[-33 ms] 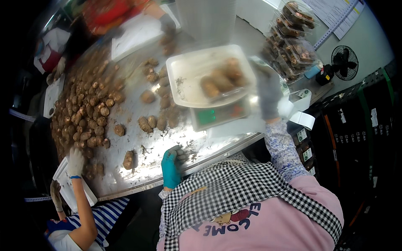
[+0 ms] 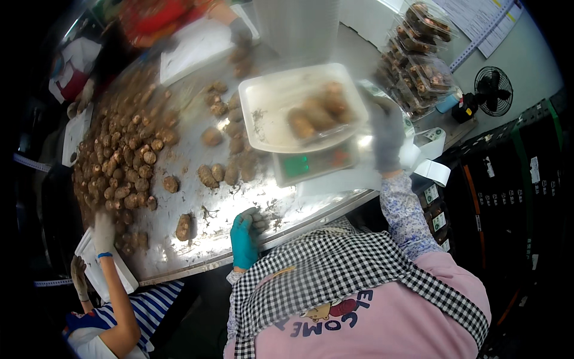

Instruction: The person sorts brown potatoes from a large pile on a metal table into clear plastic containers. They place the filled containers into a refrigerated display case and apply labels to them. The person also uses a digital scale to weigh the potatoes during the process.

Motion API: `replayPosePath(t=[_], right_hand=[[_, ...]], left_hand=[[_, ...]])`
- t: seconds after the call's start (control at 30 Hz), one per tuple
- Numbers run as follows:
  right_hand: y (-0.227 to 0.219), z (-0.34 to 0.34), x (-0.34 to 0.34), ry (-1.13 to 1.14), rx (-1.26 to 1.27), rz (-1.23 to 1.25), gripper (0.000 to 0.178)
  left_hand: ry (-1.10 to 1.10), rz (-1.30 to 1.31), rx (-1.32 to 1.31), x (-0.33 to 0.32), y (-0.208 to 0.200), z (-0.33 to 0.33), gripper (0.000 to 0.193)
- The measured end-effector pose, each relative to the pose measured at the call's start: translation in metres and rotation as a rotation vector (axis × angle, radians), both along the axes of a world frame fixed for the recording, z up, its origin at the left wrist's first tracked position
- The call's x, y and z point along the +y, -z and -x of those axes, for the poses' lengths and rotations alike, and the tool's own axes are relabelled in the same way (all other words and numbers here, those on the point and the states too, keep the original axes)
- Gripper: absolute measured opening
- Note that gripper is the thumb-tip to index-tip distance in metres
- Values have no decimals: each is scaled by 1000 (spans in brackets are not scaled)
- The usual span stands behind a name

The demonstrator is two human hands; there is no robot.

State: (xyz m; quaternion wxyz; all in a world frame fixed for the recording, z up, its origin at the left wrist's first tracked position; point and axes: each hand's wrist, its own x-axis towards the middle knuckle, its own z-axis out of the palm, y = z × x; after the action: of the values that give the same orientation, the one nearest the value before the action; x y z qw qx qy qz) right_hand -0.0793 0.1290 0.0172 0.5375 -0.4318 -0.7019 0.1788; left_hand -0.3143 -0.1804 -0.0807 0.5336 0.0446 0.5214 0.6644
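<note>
My left hand [image 2: 248,234], in a teal glove with dirt-grey fingers, rests at the near edge of the metal table. Its fingers are loosely stretched and nothing shows in them. My right hand [image 2: 387,137], in a grey glove, is smeared by motion just right of a white tray [image 2: 256,133]. Its fingers cannot be made out. That tray sits on a scale [image 2: 315,166] with a green display. Several brown taro tubers [image 2: 320,115] lie in the tray, seemingly in a clear plastic pack. Loose tubers [image 2: 208,177] lie left of the scale.
A big taro heap [image 2: 122,161] covers the table's left side. Packed clear boxes [image 2: 421,66] stand stacked at right, near a black fan [image 2: 493,91] and a label strip [image 2: 431,172]. Co-workers' gloved hands [image 2: 103,234] work at the left and far sides; dark crates [image 2: 508,197] stand right.
The co-worker's gloved hand at the lower left has shifted slightly up and left and is now blurred. My left hand and the tray stay in place.
</note>
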Motion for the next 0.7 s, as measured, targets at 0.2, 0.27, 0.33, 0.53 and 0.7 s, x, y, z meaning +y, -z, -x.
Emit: replayPosePath(t=[0.2,0.27,0.33,0.53,0.7], right_hand=[[11,-16,-16,41,80,134,20],[20,-19,-18,24,140,176,20],[22,-21,-19,38,106,168,20],[24,-27,-20,37,87,194,20],[15,-23,-20,-18,77,217,20]], left_hand=[[-1,44,16,9,-15,-2,27],[23,17,20,10,-10,0,28],[65,-24,21,13,-1,3,29],[64,4,12,15,4,2,29],[72,-13,16,15,2,3,28]])
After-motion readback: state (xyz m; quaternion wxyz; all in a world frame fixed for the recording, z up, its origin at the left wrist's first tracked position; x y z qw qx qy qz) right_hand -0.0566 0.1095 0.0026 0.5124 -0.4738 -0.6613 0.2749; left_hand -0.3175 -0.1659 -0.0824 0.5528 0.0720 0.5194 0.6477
